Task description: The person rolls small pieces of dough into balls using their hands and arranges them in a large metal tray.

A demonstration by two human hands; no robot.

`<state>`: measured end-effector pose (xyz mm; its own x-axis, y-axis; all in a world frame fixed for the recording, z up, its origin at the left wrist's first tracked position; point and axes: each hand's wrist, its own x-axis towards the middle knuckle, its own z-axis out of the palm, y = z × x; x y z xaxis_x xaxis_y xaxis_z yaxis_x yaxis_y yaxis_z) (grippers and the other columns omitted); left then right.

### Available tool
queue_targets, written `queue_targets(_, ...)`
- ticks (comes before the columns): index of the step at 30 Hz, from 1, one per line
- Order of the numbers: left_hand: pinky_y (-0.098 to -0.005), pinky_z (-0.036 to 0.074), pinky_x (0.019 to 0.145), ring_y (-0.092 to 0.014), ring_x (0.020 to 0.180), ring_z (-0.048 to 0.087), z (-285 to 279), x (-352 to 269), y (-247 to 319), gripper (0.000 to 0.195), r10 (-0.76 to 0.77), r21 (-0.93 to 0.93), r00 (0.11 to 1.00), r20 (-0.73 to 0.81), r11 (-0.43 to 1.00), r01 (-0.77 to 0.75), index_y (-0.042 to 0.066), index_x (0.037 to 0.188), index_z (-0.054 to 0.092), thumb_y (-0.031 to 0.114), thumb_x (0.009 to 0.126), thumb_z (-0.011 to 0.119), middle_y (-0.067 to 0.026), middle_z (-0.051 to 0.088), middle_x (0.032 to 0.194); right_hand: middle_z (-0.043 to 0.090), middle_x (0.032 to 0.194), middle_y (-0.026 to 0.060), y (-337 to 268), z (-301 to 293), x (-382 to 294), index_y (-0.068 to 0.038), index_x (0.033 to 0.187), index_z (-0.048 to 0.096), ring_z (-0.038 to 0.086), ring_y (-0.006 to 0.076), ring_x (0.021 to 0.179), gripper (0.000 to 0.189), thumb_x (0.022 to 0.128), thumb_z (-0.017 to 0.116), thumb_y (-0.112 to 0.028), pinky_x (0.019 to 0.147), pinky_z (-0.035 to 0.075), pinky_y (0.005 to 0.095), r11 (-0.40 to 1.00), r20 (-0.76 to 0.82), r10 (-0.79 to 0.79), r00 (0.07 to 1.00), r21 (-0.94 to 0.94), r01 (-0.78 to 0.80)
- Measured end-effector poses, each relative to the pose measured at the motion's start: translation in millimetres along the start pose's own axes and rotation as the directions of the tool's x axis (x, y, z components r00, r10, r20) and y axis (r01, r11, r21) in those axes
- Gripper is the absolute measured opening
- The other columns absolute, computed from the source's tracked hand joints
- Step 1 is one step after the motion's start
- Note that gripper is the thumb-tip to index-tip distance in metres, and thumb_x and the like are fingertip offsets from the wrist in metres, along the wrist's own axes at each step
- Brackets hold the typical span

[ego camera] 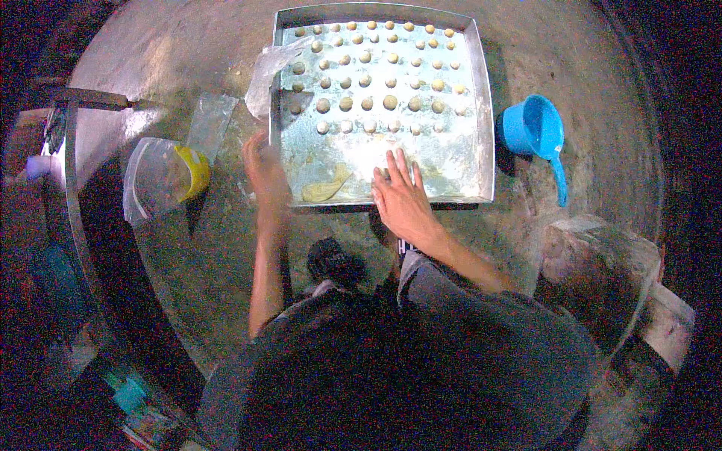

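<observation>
A shallow metal tray (485, 146) lies before me, with several rows of small round dough-like balls (390, 102) spread over its pale, powdery bottom. My right hand (405, 197) reaches over the tray's near edge, palm down, fingers apart and nothing seen in it. Left of that hand, a flat yellowish piece (324, 190), possibly dough, rests in the near left corner. My left hand (264, 163) is blurred beside the tray's left wall. Just above it, a crumpled clear plastic sheet or bag (268, 76) hangs over that wall; whether the fingers grip it cannot be told.
A blue plastic dipper (530, 127) stands right of the tray, handle towards me. On the left are a clear plastic bag with a yellow part (163, 175), another clear plastic piece (213, 121) and a dark-handled tool (93, 98). A block-like object (598, 276) sits at lower right.
</observation>
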<state>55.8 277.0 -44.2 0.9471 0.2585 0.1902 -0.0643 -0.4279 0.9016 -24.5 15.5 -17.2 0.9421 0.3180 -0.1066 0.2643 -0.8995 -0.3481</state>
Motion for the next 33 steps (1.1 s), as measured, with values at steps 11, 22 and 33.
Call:
queue_targets(11,-0.0397,0.04,0.106,-0.031,0.122,0.052,0,0,-4,0.047,0.076,0.16,0.997,0.001,0.984,-0.075,0.002,0.124,0.057,-0.013,0.081,0.046,-0.0151,0.054,0.122,0.04,0.149,0.0286,7,-11,-6,-0.002,0.139,0.053,0.027,0.0467,0.145,0.048,0.102,0.046,-0.032,0.113,0.027,0.0635,0.992,0.078,0.121,0.99,-0.044,-0.118)
queue_targets(22,-0.0394,0.043,0.103,-0.032,0.119,0.054,4,-2,-1,0.039,0.089,0.128,0.996,0.001,0.988,-0.088,0.002,0.125,0.055,-0.009,0.088,0.047,-0.0164,0.053,0.122,0.062,0.104,0.016,9,-10,-8,-0.002,0.126,0.063,0.056,0.0326,0.103,0.04,0.1,0.049,-0.03,0.089,0.043,0.0513,0.988,0.181,0.097,0.979,0.104,-0.117)
queue_targets(33,-0.0413,0.044,0.102,-0.033,0.116,0.056,7,-1,-9,0.036,0.056,0.117,0.998,-0.01,0.992,-0.055,0.001,0.123,0.056,-0.007,0.09,0.047,-0.0176,0.056,0.117,0.056,0.106,0.0134,25,13,42,-0.011,0.123,0.066,0.055,0.0318,0.102,0.035,0.091,0.065,-0.024,0.089,0.046,0.0475,0.981,-0.09,-0.086,0.992,0.167,0.1)
